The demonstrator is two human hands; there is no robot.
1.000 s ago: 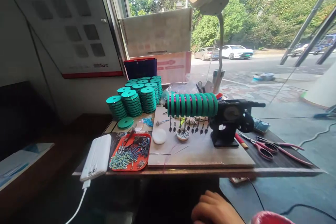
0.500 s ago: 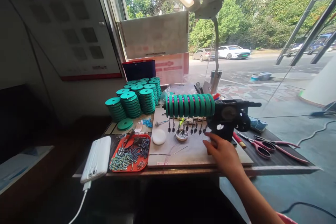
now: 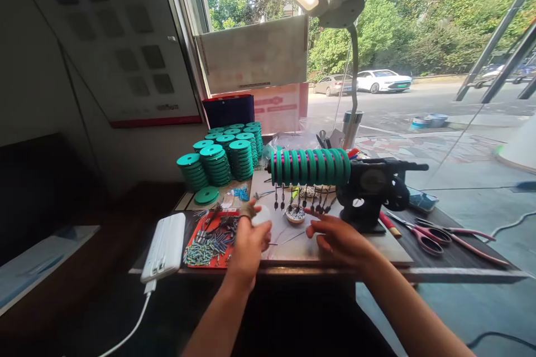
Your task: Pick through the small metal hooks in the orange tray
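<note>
Left hand (image 3: 248, 244) closes on a round white puck (image 3: 262, 215), right hand (image 3: 337, 237) spread flat on the pale board (image 3: 389, 250) by the small bead dish (image 3: 295, 214). Green spools on the black winder shaft (image 3: 310, 167) already carry hanging rigs; judging by the stacked green spools (image 3: 221, 158) behind, plenty left

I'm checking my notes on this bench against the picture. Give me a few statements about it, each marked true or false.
1. Both hands are over the board. True: left hand, right hand.
2. The tray of small parts is blue. False: it is red.
3. The row of green spools sits on the black winder. True.
4. The scissors lie left of the tray. False: they lie far right of it.
</note>
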